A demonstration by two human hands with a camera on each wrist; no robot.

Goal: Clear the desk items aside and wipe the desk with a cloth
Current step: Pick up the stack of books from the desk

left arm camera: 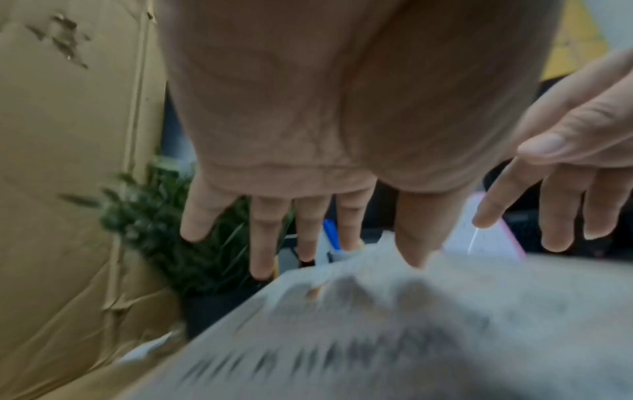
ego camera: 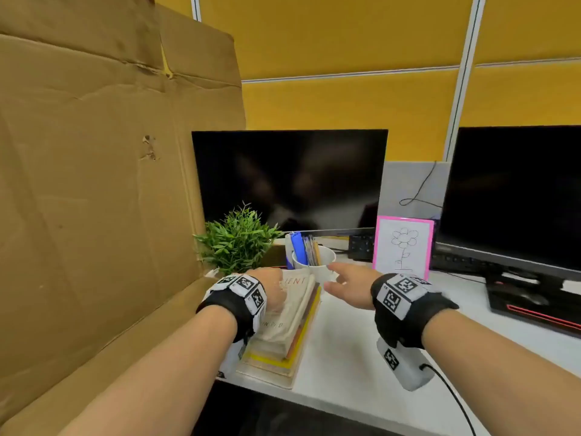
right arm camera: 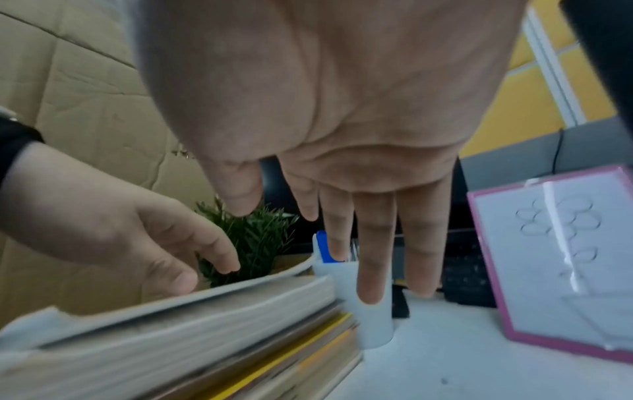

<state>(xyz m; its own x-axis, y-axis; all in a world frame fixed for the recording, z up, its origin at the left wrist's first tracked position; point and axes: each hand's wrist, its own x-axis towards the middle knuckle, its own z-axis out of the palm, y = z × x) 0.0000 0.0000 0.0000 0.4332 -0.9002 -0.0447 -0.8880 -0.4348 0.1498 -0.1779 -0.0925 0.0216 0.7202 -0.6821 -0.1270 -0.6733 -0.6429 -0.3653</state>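
Note:
A stack of books [ego camera: 292, 322] lies at the desk's left edge, a worn pale paperback [left arm camera: 411, 324] on top. My left hand [ego camera: 273, 286] hovers over the top book's far end with fingers spread and loose, holding nothing; from the right wrist the left hand [right arm camera: 192, 259] sits just above the cover. My right hand [ego camera: 336, 278] reaches forward, open, fingers straight, right beside a white cup [ego camera: 320, 262] of pens. In the right wrist view its fingers [right arm camera: 369, 257] lie in front of that cup [right arm camera: 373, 327]. No cloth is in view.
A potted green plant [ego camera: 235, 240] stands behind the books. A pink-framed flower drawing [ego camera: 402, 247] leans right of the cup. Two dark monitors [ego camera: 289, 180] line the back; large cardboard [ego camera: 94, 184] walls off the left. The white desk [ego camera: 345, 350] lies under my right wrist.

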